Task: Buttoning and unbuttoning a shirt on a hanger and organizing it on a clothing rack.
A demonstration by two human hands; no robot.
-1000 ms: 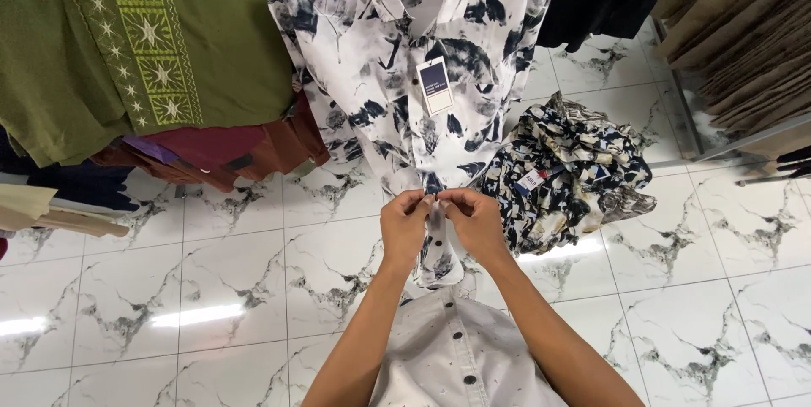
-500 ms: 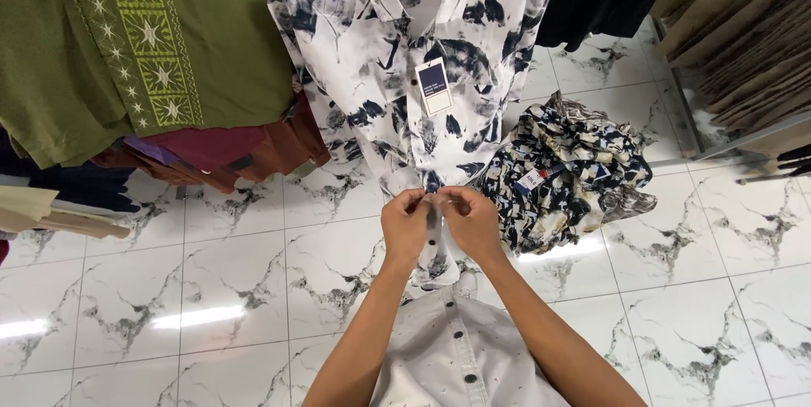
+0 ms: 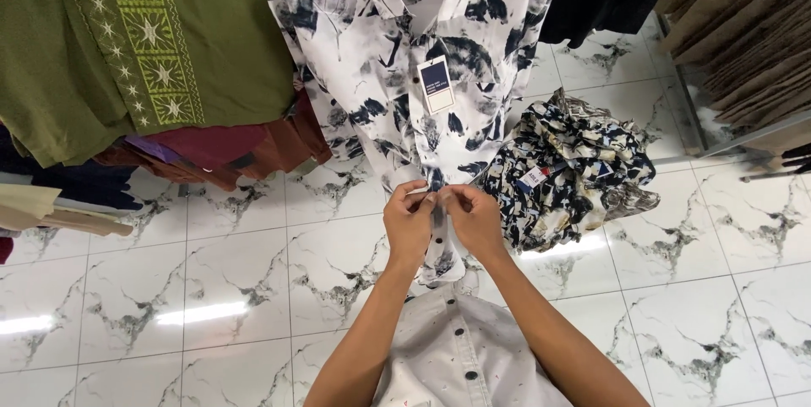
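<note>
Left hand [image 3: 409, 223] and right hand [image 3: 475, 219] pinch the hanging patterned shirt [image 3: 405, 78] front, seemingly buttoning it; next needs fine fingertip alignment

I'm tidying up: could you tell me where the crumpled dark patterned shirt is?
In the head view, the crumpled shirt lies on the marble floor, right of the hanging white printed shirt.

Looking down, your left hand [image 3: 408, 223] and right hand [image 3: 475, 219] pinched the front placket of a hanging white shirt with dark blotches [image 3: 405, 61], fingertips nearly touching. A blue-and-white tag [image 3: 437, 84] hung on its chest. A crumpled patterned shirt [image 3: 570, 170] lay beside it on the marble floor [image 3: 211, 289]; a green embroidered garment [image 3: 127, 44] hung left.
</note>
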